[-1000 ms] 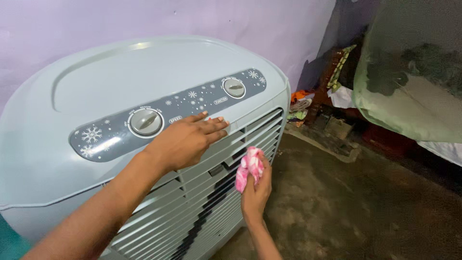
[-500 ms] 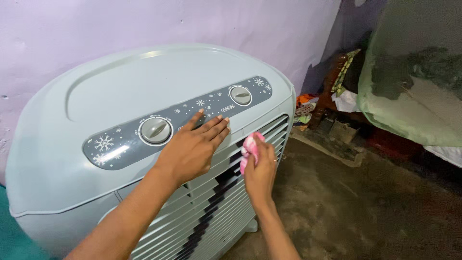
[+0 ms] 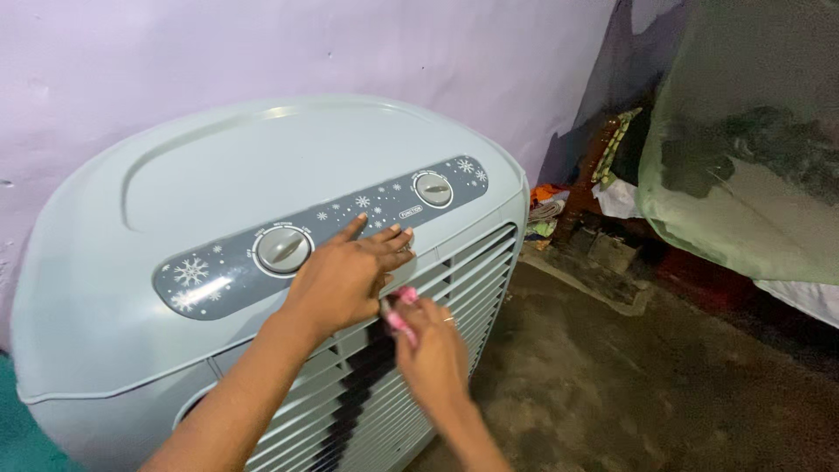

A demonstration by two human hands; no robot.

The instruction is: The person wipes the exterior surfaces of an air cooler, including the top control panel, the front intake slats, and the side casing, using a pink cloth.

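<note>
Pink cloth (image 3: 400, 318) pinched in the right hand (image 3: 434, 354) may snag the cooler's louvres (image 3: 454, 280) (left hand (image 3: 343, 278) flat, empty).

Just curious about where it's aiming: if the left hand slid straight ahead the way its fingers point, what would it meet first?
Probably the right-hand dial. The left hand lies on the air cooler's grey control strip, fingers pointing along it towards that knob, though the exact line is hard to judge.

My right hand (image 3: 434, 357) covers most of the pink cloth (image 3: 400, 316), so I cannot tell its shape. My left hand (image 3: 343, 278) hides part of the cooler (image 3: 262, 175) grille (image 3: 476, 271). The cooler's near base runs off the bottom edge. The clutter (image 3: 559, 214) far right is too dim to identify.
</note>
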